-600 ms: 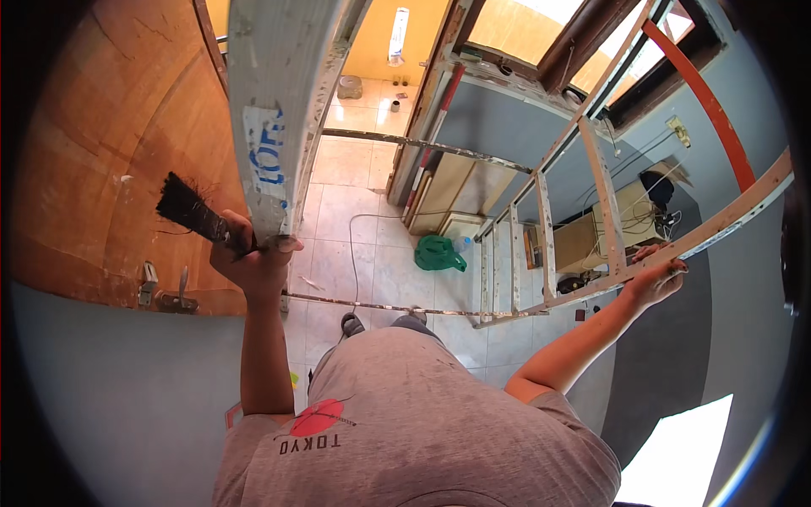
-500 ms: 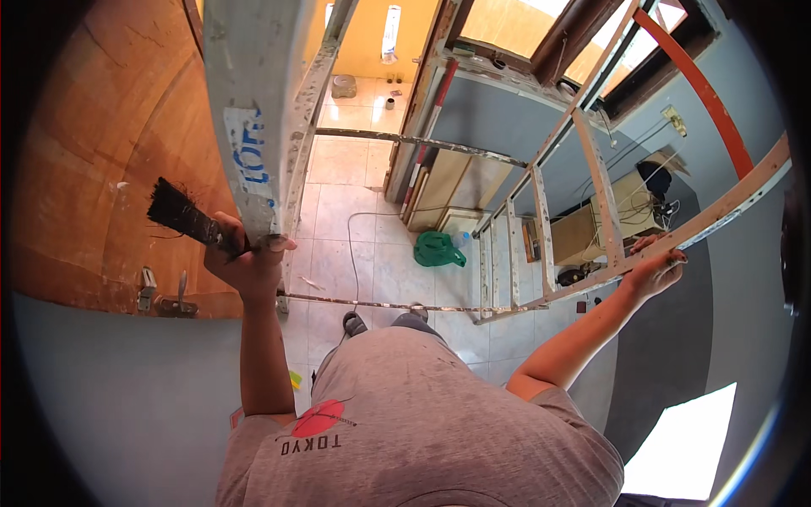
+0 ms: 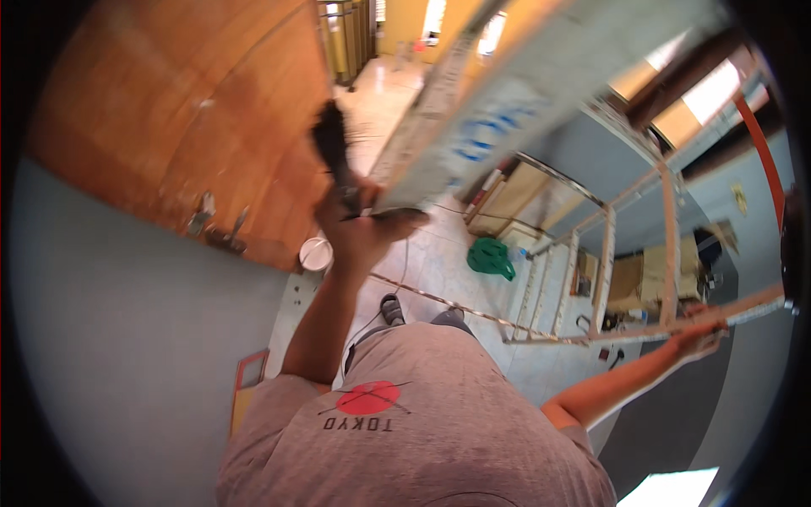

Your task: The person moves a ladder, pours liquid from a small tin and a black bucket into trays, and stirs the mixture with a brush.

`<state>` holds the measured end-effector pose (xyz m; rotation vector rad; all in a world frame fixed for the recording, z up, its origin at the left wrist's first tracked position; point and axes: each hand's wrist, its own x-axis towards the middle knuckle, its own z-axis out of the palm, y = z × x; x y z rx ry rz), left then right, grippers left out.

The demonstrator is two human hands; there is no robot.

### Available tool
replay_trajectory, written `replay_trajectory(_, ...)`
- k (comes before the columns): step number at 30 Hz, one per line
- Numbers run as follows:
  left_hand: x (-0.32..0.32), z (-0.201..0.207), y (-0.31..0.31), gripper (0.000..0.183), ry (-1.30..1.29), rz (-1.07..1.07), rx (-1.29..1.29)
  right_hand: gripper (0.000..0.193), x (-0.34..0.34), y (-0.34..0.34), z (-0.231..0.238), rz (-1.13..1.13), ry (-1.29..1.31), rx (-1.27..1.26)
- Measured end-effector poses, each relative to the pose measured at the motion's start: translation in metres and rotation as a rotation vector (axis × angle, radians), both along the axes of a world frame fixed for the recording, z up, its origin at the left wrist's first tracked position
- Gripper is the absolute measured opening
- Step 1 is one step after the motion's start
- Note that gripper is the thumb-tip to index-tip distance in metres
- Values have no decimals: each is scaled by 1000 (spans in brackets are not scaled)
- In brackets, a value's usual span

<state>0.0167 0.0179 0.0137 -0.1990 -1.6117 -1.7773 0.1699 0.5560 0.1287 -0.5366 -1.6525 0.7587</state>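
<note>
My left hand is closed round the handle of a dark-bristled paintbrush, its bristles pointing up and away. Its thumb side presses against the end of a wide pale ladder rail, which slants up to the right with blue marks on it. Some of those fingers are hidden or blurred. At the far right, my right hand grips the other rail of the paint-spattered ladder. Rungs run away from this rail, and a thin cross bar spans in front of my legs.
A brown wooden door with metal latches stands at left, a white tub by its edge. A green plastic bag lies on the tiled floor near a cable. Boxes and wires sit against the right wall.
The view has turned. The left ladder rail and my left hand with the paintbrush have shifted right, and the rail now leans. My right hand stays on its rail. The white tub has come into view.
</note>
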Motion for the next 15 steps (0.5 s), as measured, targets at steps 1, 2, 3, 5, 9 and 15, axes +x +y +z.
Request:
replay_trajectory(1,1,1,-1,64,7,-12,-26,72,0,0,2,-51,-10,6)
replay_trajectory(2,2,1,-3,64,12,-21,-55,73,-2,-6,6,-46,1,-32)
replay_trajectory(3,7,0,-4,67,-21,-58,-35,74,-4,-12,9,-41,11,-65)
replay_trajectory(5,18,3,-8,71,-49,-83,-27,76,-4,-14,8,27,-5,27)
replay_trajectory(9,32,19,-21,68,-23,-76,-101,75,2,-23,11,53,49,26)
replay_trajectory(15,46,18,-36,69,-51,-135,-104,76,-2,-29,1,8,32,4)
